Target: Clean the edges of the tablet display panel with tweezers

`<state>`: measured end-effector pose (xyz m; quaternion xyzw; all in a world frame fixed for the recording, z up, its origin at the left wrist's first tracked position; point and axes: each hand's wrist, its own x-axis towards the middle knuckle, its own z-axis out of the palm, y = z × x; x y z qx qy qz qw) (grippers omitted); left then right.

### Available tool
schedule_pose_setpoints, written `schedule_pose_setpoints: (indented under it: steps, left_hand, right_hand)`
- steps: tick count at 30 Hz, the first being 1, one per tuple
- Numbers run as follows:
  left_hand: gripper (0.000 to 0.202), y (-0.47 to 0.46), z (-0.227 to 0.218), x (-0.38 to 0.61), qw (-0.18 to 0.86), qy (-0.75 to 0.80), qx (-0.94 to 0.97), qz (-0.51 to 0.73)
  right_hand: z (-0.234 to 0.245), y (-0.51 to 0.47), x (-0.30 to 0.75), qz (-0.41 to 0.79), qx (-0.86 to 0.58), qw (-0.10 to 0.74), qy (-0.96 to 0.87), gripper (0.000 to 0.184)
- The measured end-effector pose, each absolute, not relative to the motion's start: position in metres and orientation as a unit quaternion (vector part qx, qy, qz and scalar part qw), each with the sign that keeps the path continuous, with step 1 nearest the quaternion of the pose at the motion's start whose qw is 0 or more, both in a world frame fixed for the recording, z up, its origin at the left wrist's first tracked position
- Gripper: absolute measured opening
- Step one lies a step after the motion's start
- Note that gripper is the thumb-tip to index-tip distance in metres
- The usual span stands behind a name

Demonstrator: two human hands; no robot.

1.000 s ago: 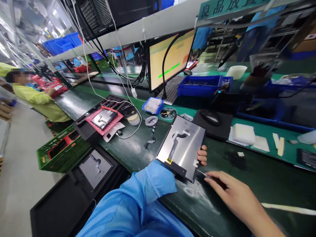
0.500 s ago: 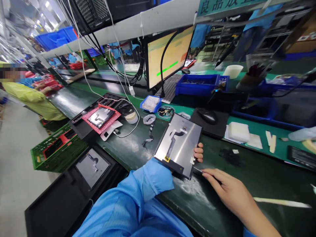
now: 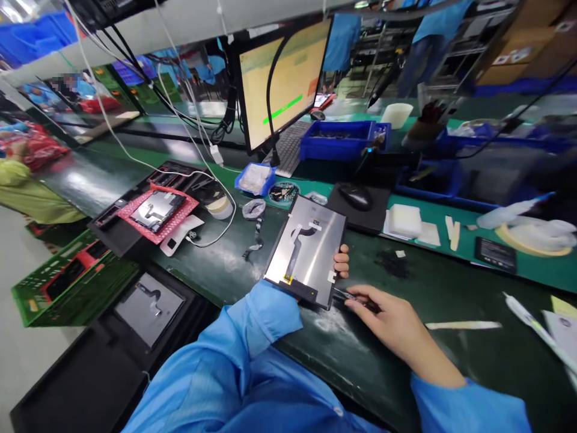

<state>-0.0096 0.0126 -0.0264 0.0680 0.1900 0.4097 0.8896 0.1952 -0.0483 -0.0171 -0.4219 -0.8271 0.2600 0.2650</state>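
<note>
A tablet-sized display panel (image 3: 311, 252) is tilted up above the bench, its silvery back towards me with a dark flex cable (image 3: 294, 258) on it. My left hand (image 3: 341, 262) holds it from beneath, with the fingers wrapped round its right edge and the palm hidden. In my right hand (image 3: 383, 313) is a pair of metal tweezers (image 3: 345, 293), pinched between thumb and fingers. Their tips are at the panel's lower right edge, close to a small white tab (image 3: 332, 276); whether they touch it I cannot tell.
Left of the panel lie a loose flex cable (image 3: 253, 243) and a device on pink bubble wrap (image 3: 155, 210). Another display panel (image 3: 151, 307) rests in a black tray (image 3: 58, 385). Behind stand a monitor (image 3: 283, 84) and blue bins (image 3: 336, 147). A person in yellow (image 3: 31, 192) is at far left.
My view has turned to the right, so the bench and panel sit further left in it. The tweezers show more clearly in my right hand, still by the panel's edge.
</note>
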Motion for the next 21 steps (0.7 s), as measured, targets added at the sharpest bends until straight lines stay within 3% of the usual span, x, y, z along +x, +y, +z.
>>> schedule_pose_setpoints:
  steps: [8,13,17,21]
  left_hand:
    - [0.042,0.005,0.008,-0.009,0.882,0.246,0.052,0.398]
    - [0.037,0.009,0.002,-0.009,0.880,0.244,0.046,0.405]
    - [0.038,0.013,-0.003,-0.008,0.882,0.248,0.051,0.398]
    - [0.049,0.013,-0.004,-0.009,0.879,0.244,0.083,0.401]
  right_hand:
    - [-0.008,-0.050,0.193,0.256,-0.418,0.239,-0.838,0.026]
    - [-0.005,-0.051,0.194,0.302,-0.450,0.230,-0.809,0.018]
    - [-0.005,-0.049,0.196,0.276,-0.416,0.221,-0.838,0.022]
    - [-0.005,-0.050,0.196,0.301,-0.430,0.224,-0.822,0.022]
